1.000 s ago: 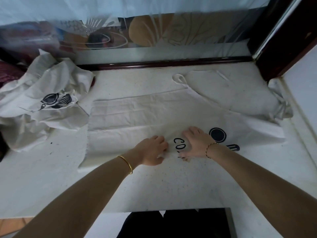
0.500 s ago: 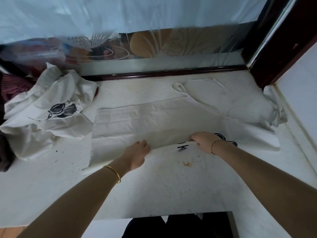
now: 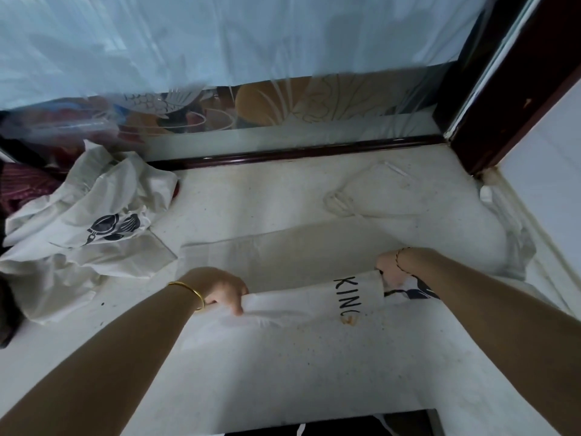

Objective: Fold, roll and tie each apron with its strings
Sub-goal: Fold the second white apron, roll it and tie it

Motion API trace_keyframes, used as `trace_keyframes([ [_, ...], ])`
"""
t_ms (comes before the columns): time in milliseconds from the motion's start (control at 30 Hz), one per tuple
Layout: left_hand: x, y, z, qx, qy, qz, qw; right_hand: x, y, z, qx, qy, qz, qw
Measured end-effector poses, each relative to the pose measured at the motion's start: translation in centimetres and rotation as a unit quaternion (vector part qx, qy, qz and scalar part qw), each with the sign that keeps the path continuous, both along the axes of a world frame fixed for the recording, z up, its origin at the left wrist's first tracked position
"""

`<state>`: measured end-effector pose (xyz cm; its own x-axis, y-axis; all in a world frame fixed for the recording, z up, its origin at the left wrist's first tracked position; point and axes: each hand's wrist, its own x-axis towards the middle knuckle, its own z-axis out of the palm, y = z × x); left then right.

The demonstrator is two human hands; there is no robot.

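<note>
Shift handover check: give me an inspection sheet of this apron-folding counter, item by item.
Surface: white speckled counter; small orange stain by the lettering.
Job's things: apron spread out, near edge lifted; strings loose behind it; heap of aprons crumpled at left.
Clutter: dark red cloth at far left.
Hands: left hand and right hand grip the apron's lifted edge.
Cables: nothing seen.
Surroundings: etched glass panel; dark wooden frame at right.

Two aprons [image 3: 283, 256] [image 3: 103, 215], two hands [image 3: 224, 289] [image 3: 390, 267], two bracelets [image 3: 191, 292] [image 3: 399, 259]
</note>
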<state>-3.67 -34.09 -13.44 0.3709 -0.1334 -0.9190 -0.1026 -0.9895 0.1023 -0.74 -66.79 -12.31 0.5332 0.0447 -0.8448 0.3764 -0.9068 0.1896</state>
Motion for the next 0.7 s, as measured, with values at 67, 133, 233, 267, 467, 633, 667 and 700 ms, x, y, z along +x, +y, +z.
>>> trace_keyframes([
  [67,0.7,2.6,-0.4,0.024,0.013,0.015,1.0,1.3,-0.2,0.0,0.032,-0.006,-0.035,0.999],
  [133,1.5,5.0,-0.4,0.026,-0.037,0.008,0.999,2.9,-0.1,-0.2,0.084,-0.046,-0.055,0.994],
  [233,2.9,7.1,-0.5,-0.002,-0.159,0.008,0.987,4.9,0.3,-0.8,0.13,-0.104,-0.058,0.984],
  [267,3.5,7.5,-0.7,-0.015,-0.184,0.016,0.983,5.4,0.6,-1.0,0.134,-0.114,-0.057,0.983],
  [467,7.2,8.6,-1.5,-0.032,-0.228,0.058,0.971,8.8,1.5,-2.1,0.123,-0.153,-0.057,0.979],
  [633,9.5,9.8,-2.9,-0.028,-0.229,0.085,0.969,10.5,2.0,-3.0,0.115,-0.198,-0.048,0.972],
  [667,9.8,10.1,-3.1,-0.03,-0.231,0.084,0.969,10.8,2.0,-3.0,0.122,-0.201,-0.046,0.971],
  [700,10.1,10.3,-3.4,-0.032,-0.237,0.082,0.967,11.1,2.1,-3.1,0.131,-0.205,-0.045,0.969],
])
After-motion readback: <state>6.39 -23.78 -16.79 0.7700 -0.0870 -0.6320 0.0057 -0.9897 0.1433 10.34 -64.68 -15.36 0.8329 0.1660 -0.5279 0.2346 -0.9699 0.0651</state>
